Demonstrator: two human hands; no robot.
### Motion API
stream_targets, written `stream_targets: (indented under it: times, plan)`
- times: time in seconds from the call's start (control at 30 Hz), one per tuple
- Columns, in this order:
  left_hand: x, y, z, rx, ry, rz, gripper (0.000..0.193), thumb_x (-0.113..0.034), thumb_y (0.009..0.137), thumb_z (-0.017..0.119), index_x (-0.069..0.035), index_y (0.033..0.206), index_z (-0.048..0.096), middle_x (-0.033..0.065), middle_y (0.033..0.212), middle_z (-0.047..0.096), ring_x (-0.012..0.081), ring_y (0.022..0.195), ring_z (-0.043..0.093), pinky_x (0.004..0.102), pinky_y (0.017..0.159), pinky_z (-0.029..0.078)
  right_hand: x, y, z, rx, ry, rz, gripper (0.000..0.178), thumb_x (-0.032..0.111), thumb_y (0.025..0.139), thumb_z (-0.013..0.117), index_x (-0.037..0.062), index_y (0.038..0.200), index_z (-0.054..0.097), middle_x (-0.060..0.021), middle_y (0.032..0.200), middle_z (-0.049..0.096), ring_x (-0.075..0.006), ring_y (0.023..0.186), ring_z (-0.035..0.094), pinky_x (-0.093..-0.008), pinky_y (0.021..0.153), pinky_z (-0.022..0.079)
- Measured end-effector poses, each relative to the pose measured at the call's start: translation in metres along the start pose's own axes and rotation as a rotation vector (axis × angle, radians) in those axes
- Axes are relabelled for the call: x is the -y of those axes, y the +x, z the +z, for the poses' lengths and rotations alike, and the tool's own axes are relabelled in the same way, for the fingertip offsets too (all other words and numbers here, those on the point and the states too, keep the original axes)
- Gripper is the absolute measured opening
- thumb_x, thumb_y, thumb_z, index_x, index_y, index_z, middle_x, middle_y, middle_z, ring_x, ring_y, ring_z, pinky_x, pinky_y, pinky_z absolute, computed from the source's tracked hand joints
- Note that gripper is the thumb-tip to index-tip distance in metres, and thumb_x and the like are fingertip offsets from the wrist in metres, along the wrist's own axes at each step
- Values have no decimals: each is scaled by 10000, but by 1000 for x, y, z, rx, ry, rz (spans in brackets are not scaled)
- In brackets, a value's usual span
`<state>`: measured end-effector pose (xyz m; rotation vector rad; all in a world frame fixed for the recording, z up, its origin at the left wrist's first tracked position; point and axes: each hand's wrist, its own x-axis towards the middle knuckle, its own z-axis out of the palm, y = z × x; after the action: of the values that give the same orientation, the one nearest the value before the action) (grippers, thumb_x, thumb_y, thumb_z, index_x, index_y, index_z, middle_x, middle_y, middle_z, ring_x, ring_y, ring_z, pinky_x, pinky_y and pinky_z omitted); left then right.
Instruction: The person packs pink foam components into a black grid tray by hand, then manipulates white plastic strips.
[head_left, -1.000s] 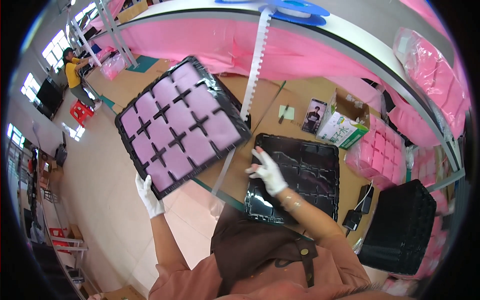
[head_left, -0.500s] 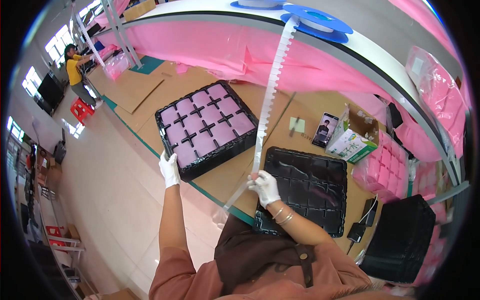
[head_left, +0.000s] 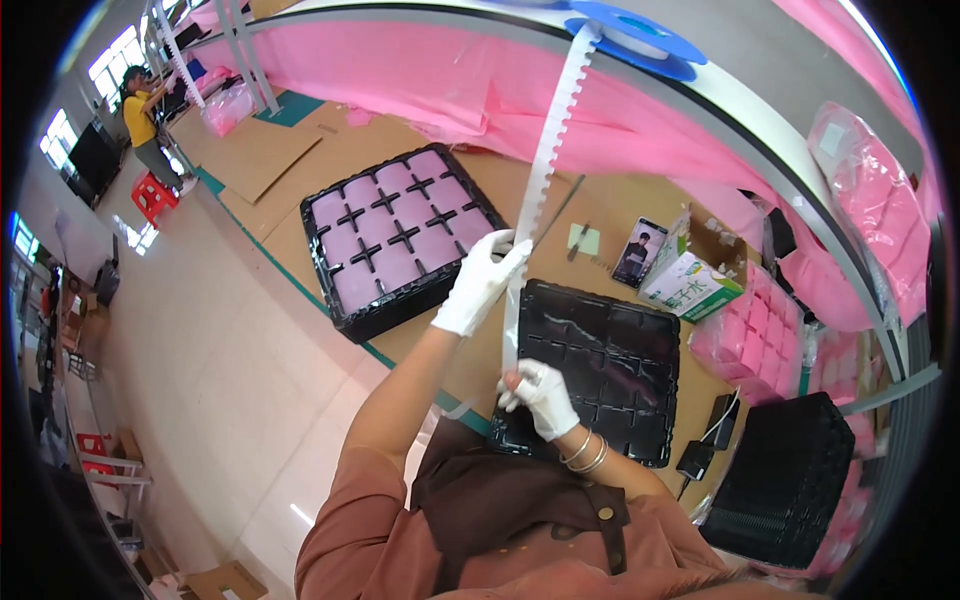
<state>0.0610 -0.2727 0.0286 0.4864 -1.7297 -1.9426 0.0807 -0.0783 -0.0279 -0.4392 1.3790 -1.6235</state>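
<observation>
A long white strip with a notched edge (head_left: pixel 548 142) hangs from a blue reel (head_left: pixel 640 42) on the shelf above. My gloved left hand (head_left: pixel 482 285) is closed on the strip about midway down. Lower down, my gloved right hand (head_left: pixel 543 398) pinches the strip between thumb and fingers; its loose end trails below, past the table edge. Left of the strip stands a black compartment tray (head_left: pixel 385 312) filled with pink-lilac foam-like pads (head_left: pixel 385 225). A second black tray (head_left: pixel 600 350), without pink pads, lies behind and to the right of my right hand.
To the right are a phone (head_left: pixel 640 252), an opened carton (head_left: pixel 690 275), bagged pink pads (head_left: pixel 755 325), black adapters (head_left: pixel 697 460) and a stack of black trays (head_left: pixel 775 480). A slim tool lies on a pale green pad (head_left: pixel 583 240). A co-worker in yellow (head_left: pixel 140 120) stands far left.
My left hand has left the pad-filled tray and moved right onto the strip. My right hand still holds the strip, slightly lower in view. The whole view has shifted a little.
</observation>
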Motion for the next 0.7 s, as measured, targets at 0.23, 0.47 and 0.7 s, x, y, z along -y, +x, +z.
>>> stream_targets:
  times: [0.23, 0.47, 0.7]
  plan:
    - [-50, -43, 6, 90, -98, -148, 194, -232, 885, 644, -42, 923, 654, -4, 717, 582, 73, 608, 558, 227, 536, 474, 180, 33, -45, -530, -1130, -1119, 440, -26, 740, 588, -9, 1178, 538, -191, 1146, 583, -325, 1093, 553, -395, 964, 427]
    - [-75, -89, 6, 213, 252, 79, 211, -206, 865, 674, -4, 928, 683, 8, 724, 604, 95, 634, 595, 241, 564, 462, 383, 124, -60, -667, -1767, -1247, 333, 25, 736, 568, 98, 1050, 655, -170, 1036, 650, -311, 1015, 605, -415, 921, 446]
    - [-80, -111, -93, -21, 103, -23, 116, -114, 871, 643, -1, 870, 668, 2, 718, 575, 86, 594, 546, 236, 546, 452, 441, 113, -176, -1151, -1590, -1068, 415, 33, 751, 545, 76, 1158, 610, -171, 1186, 595, -318, 1088, 577, -379, 927, 461]
